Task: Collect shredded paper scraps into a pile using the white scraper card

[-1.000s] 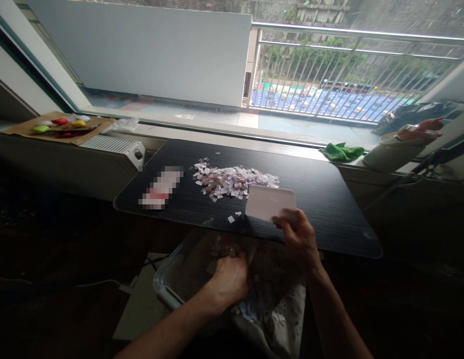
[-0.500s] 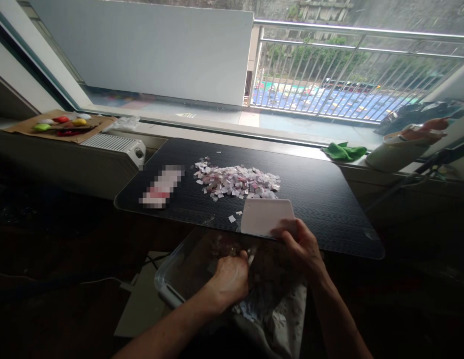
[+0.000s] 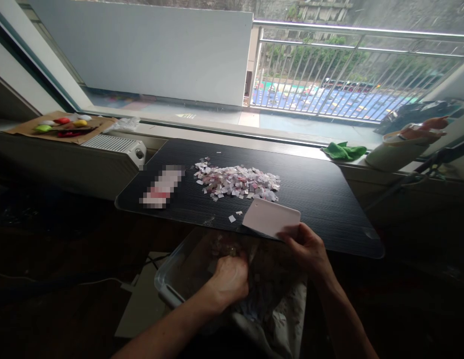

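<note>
My right hand (image 3: 310,249) grips a flat white plastic card (image 3: 272,217) with a small hole near its left corner. The card is tilted over the front edge of the black table (image 3: 314,184). Behind the card lies a heap of small square paper pieces (image 3: 235,180), with a few loose scraps (image 3: 232,218) to the left. My left hand (image 3: 230,279) is closed in a fist over a clear plastic bin (image 3: 168,286) below the table edge; what its fingers hold, if anything, is hidden. More scraps and a pale cloth or bag (image 3: 282,321) show dimly in and beside the bin.
A blurred-out pale item (image 3: 163,187) lies on the table's left side. On the sill are a cardboard sheet (image 3: 26,127) with coloured pieces, a green cloth (image 3: 344,151) and a pale container (image 3: 396,152). A white ridged box (image 3: 115,144) stands left of the table.
My right hand has moved slightly right and turned the card, so its right side now angles downward. My left hand stays nearly in place over the bin.
</note>
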Demonstrator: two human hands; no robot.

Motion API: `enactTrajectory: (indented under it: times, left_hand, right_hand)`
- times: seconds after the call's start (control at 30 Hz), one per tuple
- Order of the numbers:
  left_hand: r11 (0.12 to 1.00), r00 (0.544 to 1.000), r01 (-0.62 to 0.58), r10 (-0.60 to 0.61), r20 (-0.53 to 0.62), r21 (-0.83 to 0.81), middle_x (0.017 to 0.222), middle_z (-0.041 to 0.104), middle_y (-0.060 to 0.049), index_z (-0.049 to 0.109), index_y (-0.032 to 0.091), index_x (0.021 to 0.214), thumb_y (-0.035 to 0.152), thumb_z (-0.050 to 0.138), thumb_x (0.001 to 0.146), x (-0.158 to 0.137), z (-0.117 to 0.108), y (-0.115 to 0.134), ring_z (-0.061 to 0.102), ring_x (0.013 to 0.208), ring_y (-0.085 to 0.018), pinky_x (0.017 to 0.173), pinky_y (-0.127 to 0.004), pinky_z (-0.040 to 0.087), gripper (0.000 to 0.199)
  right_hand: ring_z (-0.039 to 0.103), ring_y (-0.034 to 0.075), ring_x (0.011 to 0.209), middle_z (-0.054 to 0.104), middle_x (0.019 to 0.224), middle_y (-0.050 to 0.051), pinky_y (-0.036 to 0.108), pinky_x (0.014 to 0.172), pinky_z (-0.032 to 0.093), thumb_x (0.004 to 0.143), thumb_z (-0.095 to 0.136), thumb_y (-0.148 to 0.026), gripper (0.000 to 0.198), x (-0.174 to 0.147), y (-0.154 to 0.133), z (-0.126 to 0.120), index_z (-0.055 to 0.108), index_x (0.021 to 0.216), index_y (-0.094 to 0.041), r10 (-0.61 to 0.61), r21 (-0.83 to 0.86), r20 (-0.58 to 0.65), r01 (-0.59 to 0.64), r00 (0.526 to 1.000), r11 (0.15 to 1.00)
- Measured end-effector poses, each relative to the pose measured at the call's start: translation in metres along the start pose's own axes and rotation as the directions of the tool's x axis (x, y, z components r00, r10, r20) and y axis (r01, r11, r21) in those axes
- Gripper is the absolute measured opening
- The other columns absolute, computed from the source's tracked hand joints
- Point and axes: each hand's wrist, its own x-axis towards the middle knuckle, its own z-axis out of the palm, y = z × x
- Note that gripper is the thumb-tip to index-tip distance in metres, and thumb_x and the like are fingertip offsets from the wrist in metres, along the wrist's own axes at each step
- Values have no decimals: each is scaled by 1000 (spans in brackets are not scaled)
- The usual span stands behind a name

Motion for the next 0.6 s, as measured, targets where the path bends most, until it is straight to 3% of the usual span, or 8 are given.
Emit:
enactTrajectory:
  times: [0.27, 0.4, 0.6]
  left_hand:
    - [1000, 999, -7, 7, -45, 0, 89, 66, -16, 46, 8, 112, 16, 45, 67, 1, 5, -1, 63, 86, -28, 74, -35, 49, 46]
    - [1000, 1000, -4, 4, -22, -7, 100, 63, -17, 42, 8, 117, 17, 47, 66, 2, 7, -3, 61, 91, -27, 76, -33, 48, 52]
    - [1000, 1000, 1, -1, -16, -7, 91, 65, -16, 44, 7, 114, 17, 48, 63, 2, 5, -4, 62, 88, -30, 74, -36, 49, 52]
  right_hand:
    - [61, 18, 70, 67, 79, 3, 32, 68, 49, 67, 63, -34, 28, 10, 2, 3, 60, 90, -17, 2, -130, 140, 17, 990, 991]
    - [61, 17, 70, 67, 79, 3, 30, 68, 49, 68, 61, -33, 24, 9, -2, 7, 60, 87, -18, -21, -123, 200, 47, 980, 991]
    - [60, 17, 67, 66, 75, 3, 31, 66, 48, 66, 65, -38, 25, 12, 5, -9, 59, 81, -18, -70, -178, 10, 71, 997, 982]
